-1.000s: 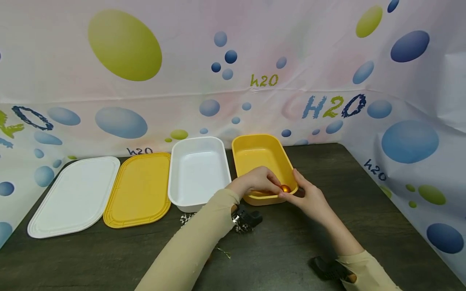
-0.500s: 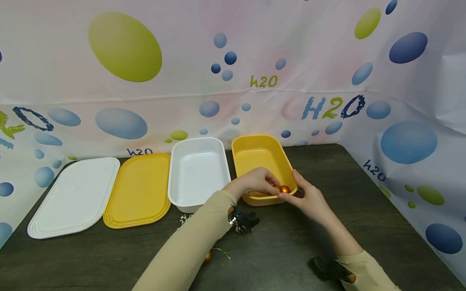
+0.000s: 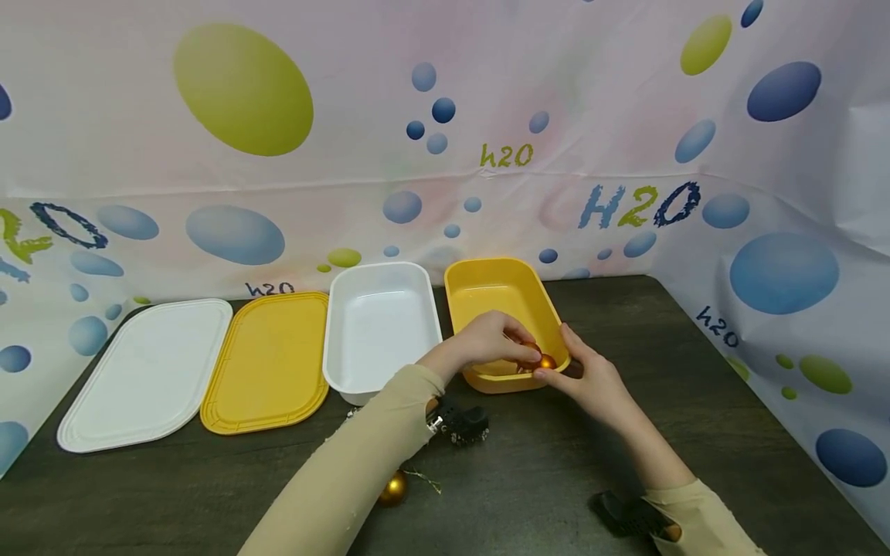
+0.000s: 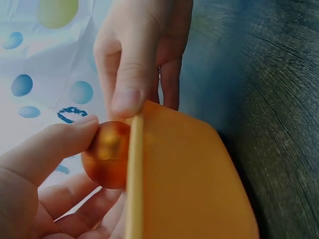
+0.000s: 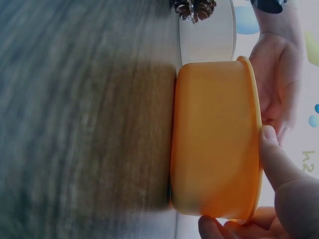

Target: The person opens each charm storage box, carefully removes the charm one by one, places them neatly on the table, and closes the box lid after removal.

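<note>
My left hand (image 3: pixel 487 341) reaches into the near end of the yellow plastic container (image 3: pixel 490 297), pinching a shiny orange-gold Christmas ball (image 4: pixel 107 157) between thumb and fingers. Another Christmas ball (image 3: pixel 548 361) shows in the container's near right corner, beside the left fingertips. With its thumb on the rim and fingers round the corner, my right hand (image 3: pixel 594 382) grips the container; the right wrist view shows this hold on the container's outer wall (image 5: pixel 217 139). The left fingers partly hide the pinched ball in the head view.
Left of the yellow container stands a white container (image 3: pixel 378 324). Farther left lie a yellow lid (image 3: pixel 267 363) and a white lid (image 3: pixel 146 374). A gold ball (image 3: pixel 394 489) lies near my left forearm. A pine cone (image 5: pixel 194 9) sits by the white container.
My left hand has lifted slightly with the pinched Christmas ball, and the left forearm has shifted left, uncovering the gold ball on the table. The right hand keeps its grip on the container.
</note>
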Demonstrator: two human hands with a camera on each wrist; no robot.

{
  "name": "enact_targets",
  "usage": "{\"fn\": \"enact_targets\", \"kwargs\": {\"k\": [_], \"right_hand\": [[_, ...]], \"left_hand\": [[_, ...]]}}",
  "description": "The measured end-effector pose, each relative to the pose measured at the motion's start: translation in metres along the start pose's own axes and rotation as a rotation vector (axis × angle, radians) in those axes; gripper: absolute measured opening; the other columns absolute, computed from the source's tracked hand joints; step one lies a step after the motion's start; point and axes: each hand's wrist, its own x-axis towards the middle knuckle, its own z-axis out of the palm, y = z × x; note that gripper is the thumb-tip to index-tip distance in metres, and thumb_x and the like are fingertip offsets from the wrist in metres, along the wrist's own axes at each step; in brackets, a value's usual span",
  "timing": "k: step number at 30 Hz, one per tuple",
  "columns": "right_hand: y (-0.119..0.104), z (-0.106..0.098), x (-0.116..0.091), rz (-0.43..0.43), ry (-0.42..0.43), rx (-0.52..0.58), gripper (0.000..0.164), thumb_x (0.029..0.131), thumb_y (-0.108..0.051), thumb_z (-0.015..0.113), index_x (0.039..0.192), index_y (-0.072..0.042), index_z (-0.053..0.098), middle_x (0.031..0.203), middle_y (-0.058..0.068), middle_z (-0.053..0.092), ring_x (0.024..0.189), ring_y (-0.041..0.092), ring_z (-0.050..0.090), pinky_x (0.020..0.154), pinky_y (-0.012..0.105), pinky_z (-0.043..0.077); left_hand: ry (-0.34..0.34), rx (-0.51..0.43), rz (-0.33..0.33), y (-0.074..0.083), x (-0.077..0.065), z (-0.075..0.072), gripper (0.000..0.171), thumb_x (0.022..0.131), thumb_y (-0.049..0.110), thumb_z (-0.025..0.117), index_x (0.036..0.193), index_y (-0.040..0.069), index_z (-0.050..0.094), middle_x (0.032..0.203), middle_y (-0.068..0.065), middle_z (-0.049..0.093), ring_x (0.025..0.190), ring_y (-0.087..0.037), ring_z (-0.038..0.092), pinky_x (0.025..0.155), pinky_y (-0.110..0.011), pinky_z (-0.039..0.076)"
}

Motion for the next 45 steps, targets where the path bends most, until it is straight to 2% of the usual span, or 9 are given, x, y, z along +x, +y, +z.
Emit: {"fn": "enact_targets", "kwargs": {"k": [5, 14, 16, 23, 29, 35, 41, 45], "right_hand": [[-0.001, 0.0, 0.0, 0.001, -0.001, -0.002, 0.089, 0.086, -0.036, 0.07, 0.149, 0.002, 0.02, 0.152, 0.022, 0.023, 0.124, 0.039, 0.047, 0.093, 0.048, 0.045], [-0.001, -0.003, -0.001, 0.018, 0.001, -0.021, 0.09, 0.086, -0.038, 0.07, 0.149, 0.004, 0.021, 0.152, 0.022, 0.022, 0.13, 0.04, 0.038, 0.097, 0.048, 0.042], [-0.002, -0.003, -0.001, 0.02, 0.003, -0.025, 0.09, 0.086, -0.038, 0.07, 0.149, 0.004, 0.021, 0.152, 0.022, 0.023, 0.131, 0.04, 0.037, 0.098, 0.048, 0.041], [-0.003, -0.003, 0.0, 0.029, -0.008, -0.029, 0.091, 0.085, -0.039, 0.071, 0.149, 0.003, 0.02, 0.153, 0.022, 0.022, 0.135, 0.04, 0.031, 0.1, 0.05, 0.037], [-0.005, -0.004, 0.001, 0.031, -0.013, -0.033, 0.092, 0.085, -0.039, 0.071, 0.15, 0.002, 0.02, 0.153, 0.02, 0.021, 0.135, 0.041, 0.029, 0.101, 0.051, 0.036], [-0.005, -0.004, 0.002, 0.04, -0.016, -0.026, 0.092, 0.086, -0.04, 0.07, 0.15, 0.002, 0.019, 0.154, 0.019, 0.021, 0.135, 0.04, 0.031, 0.1, 0.049, 0.038], [-0.005, -0.003, 0.002, 0.046, -0.02, -0.021, 0.093, 0.086, -0.041, 0.069, 0.15, 0.002, 0.018, 0.154, 0.02, 0.02, 0.134, 0.04, 0.032, 0.098, 0.048, 0.04], [-0.003, -0.002, 0.002, 0.048, -0.022, -0.023, 0.092, 0.086, -0.041, 0.069, 0.15, 0.002, 0.019, 0.154, 0.02, 0.021, 0.134, 0.041, 0.031, 0.099, 0.049, 0.039]], "left_hand": [[0.043, 0.034, 0.048, 0.006, -0.013, -0.008, 0.021, 0.085, 0.027, 0.074, 0.1, 0.012, 0.074, 0.088, 0.008, 0.068, 0.082, -0.012, 0.059, 0.072, -0.022, 0.05], [0.06, 0.047, 0.151, 0.016, -0.06, -0.021, 0.027, 0.085, 0.023, 0.075, 0.107, 0.009, 0.071, 0.097, 0.006, 0.068, 0.091, -0.009, 0.06, 0.085, -0.025, 0.049], [0.064, 0.038, 0.155, 0.014, -0.073, -0.02, 0.027, 0.084, 0.021, 0.075, 0.108, 0.008, 0.07, 0.099, 0.005, 0.067, 0.091, -0.008, 0.06, 0.084, -0.025, 0.05], [0.044, -0.102, 0.138, -0.001, -0.116, -0.017, 0.028, 0.084, 0.014, 0.075, 0.11, 0.005, 0.067, 0.105, -0.002, 0.064, 0.096, -0.012, 0.061, 0.083, -0.024, 0.052], [0.031, -0.094, 0.119, -0.018, -0.145, -0.013, 0.029, 0.086, 0.017, 0.074, 0.111, 0.005, 0.067, 0.109, 0.0, 0.063, 0.099, -0.012, 0.06, 0.084, -0.024, 0.051], [0.009, -0.043, 0.099, -0.026, -0.16, -0.007, 0.03, 0.084, 0.019, 0.076, 0.11, 0.006, 0.069, 0.106, 0.003, 0.065, 0.095, -0.009, 0.061, 0.081, -0.023, 0.052], [-0.042, -0.052, 0.082, -0.033, -0.166, 0.001, 0.03, 0.082, 0.016, 0.077, 0.108, 0.004, 0.068, 0.104, 0.002, 0.066, 0.092, -0.007, 0.062, 0.079, -0.02, 0.052], [-0.084, 0.004, 0.101, -0.035, -0.168, 0.006, 0.027, 0.082, 0.016, 0.077, 0.106, 0.005, 0.069, 0.103, 0.003, 0.065, 0.09, -0.004, 0.062, 0.078, -0.02, 0.052]]}}
